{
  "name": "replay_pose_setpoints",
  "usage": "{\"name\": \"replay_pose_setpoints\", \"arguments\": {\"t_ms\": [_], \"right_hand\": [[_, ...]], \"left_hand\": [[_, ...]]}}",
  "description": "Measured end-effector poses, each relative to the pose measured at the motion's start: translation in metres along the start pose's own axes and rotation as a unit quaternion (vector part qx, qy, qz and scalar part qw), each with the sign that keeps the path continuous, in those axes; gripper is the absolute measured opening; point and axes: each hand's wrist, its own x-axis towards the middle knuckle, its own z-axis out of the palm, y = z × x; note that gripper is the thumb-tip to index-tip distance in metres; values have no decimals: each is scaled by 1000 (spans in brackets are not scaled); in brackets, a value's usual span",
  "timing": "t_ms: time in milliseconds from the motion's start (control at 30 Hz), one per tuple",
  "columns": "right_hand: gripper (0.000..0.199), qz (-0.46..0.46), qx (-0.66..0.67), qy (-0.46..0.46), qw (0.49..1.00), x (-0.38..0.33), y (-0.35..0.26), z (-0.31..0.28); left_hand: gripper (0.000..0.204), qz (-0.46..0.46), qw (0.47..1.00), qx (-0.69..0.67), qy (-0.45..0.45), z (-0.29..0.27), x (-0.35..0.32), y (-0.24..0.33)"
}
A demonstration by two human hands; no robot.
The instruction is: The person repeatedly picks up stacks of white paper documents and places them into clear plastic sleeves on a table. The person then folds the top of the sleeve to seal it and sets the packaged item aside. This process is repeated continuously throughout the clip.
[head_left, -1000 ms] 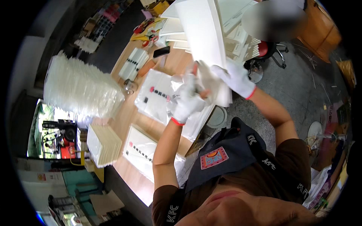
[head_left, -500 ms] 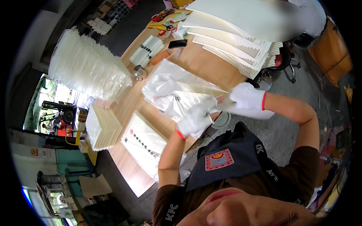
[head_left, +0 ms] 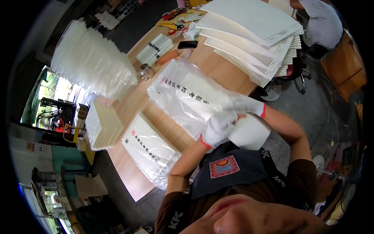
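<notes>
My left hand (head_left: 219,128), in a white knit glove with a red cuff, is closed on the near end of a clear plastic bag (head_left: 171,105) at the table's edge. The bag lies flat and bears dark lettering. White paper sheets (head_left: 250,133) stick out beside this hand, toward my apron; how far they reach into the bag is hidden. My right hand (head_left: 251,107), gloved alike, lies over the bag's near right corner, close to the left. Its fingers are smeared by motion and blend with the plastic.
A filled printed bag (head_left: 150,146) lies at the near left. Beyond stand a tall pile of plastic-wrapped packs (head_left: 91,58) and a white stack (head_left: 102,126). Fanned large sheets (head_left: 249,23) overhang the right edge. A glass jar (head_left: 145,71), phone (head_left: 187,44) and scissors (head_left: 181,28) lie farther back.
My hands have come closer together, the right moving left and down, the left moving right. The bag's lettering now shows plainly, and the white sheets project toward my apron.
</notes>
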Motion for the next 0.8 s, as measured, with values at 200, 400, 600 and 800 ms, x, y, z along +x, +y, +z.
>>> {"name": "replay_pose_setpoints", "arguments": {"t_ms": [200, 400, 600, 800], "right_hand": [[26, -26, -330, 114, 937, 32, -12, 52], [28, -186, -644, 99, 735, 20, 36, 65], [40, -207, -642, 284, 681, -52, 40, 78], [18, 85, -742, 219, 628, -25, 64, 27]], "left_hand": [[20, -49, 998, 7, 29, 4, 21, 2], [24, -100, 991, 33, 83, 9, -26, -26], [22, -180, 980, 10, 89, 40, -109, -18], [17, -293, 888, 340, 100, 5, -146, -54]]}}
